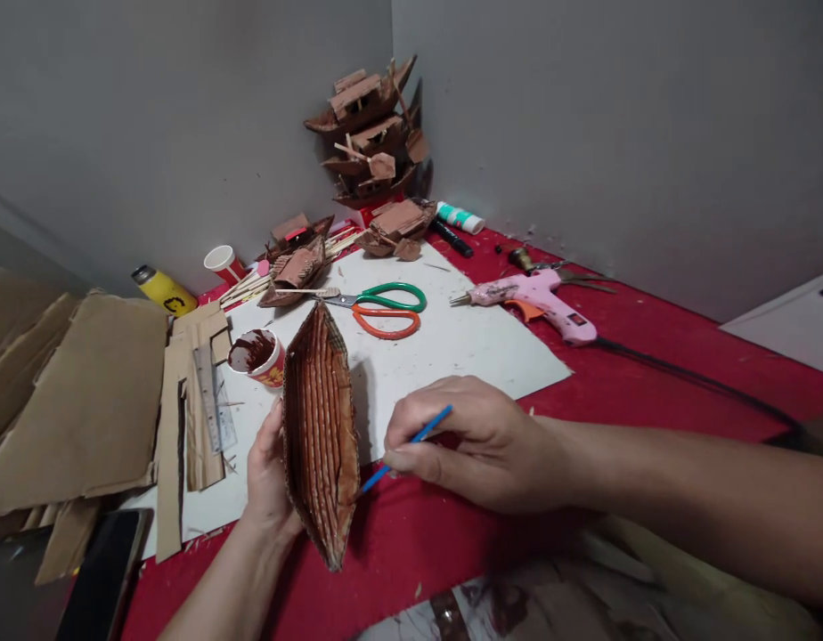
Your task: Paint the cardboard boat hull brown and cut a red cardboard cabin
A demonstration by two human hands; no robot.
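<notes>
My left hand (pixel 270 481) holds a cardboard boat hull (pixel 318 427) from its left side and underneath. The hull stands tilted with its ridged inside towards me, coated in reddish brown. Between the thumb and fingers of my right hand (pixel 461 445) is a thin blue paintbrush (pixel 378 476). The brush's lower end meets the hull's right wall near the bottom; its bristles are hard to make out. Just behind the hull stands a paper cup (pixel 271 365) smeared inside with dark brown paint.
Scissors (pixel 388 307) with green and orange handles lie on white paper (pixel 478 356). A pink glue gun (pixel 532 298) trails its cord to the right. Finished brown boats (pixel 364 98) are stacked in the corner. Cardboard strips (pixel 169 445), a ruler (pixel 207 392) and a phone (pixel 104 570) lie left.
</notes>
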